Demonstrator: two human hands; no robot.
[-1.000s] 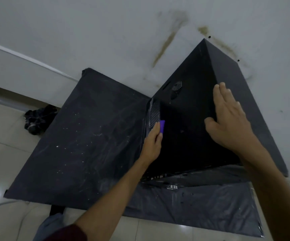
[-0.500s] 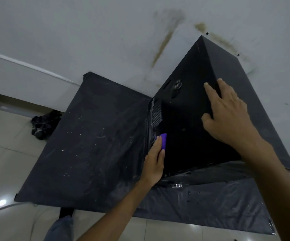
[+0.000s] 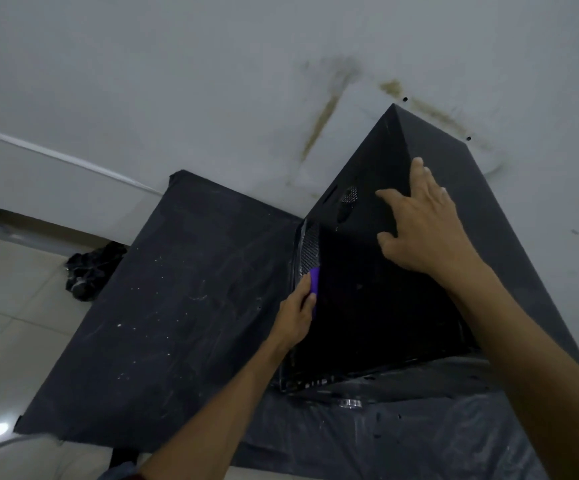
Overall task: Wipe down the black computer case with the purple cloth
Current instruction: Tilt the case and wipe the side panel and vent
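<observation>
black computer case [image 3: 367,306]: left hand [image 3: 296,315] grips the purple cloth [image 3: 314,282] against its left edge. right hand [image 3: 423,230], fingers spread, rests on its upper side.

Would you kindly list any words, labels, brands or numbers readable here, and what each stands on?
None can be read: the black computer case, the purple cloth, the black panel beside the case and the wall show no lettering. The panel's pale specks look like dust, not print.
</observation>
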